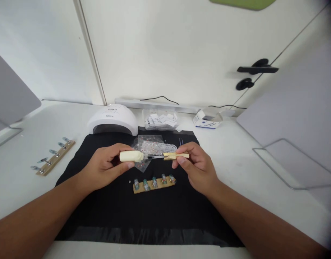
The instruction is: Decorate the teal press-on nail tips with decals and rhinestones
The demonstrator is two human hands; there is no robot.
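Observation:
My left hand [106,167] grips a cream-coloured nail polish bottle [130,155] tipped on its side, its neck pointing right. Between the fingers of my right hand [194,165] is the gold brush cap [175,155]. The thin brush stem runs from the cap to the bottle's mouth; whether its tip is inside I cannot tell. Below both hands, a tan stand [154,185] bears several blue-green decorated nail tips. A tiny round bead [129,181] lies left of it. Behind the bottle are a clear compartment tray [158,148] and thin plastic sheets [142,166] with small specks.
A black mat [149,219] covers the middle of the white table. At the back stand a white nail lamp [113,119], a clear box of paper pieces [160,119] and an open carton [207,119]. Another nail-tip stand [56,158] is at left. Tweezers [181,141] lie behind my right hand.

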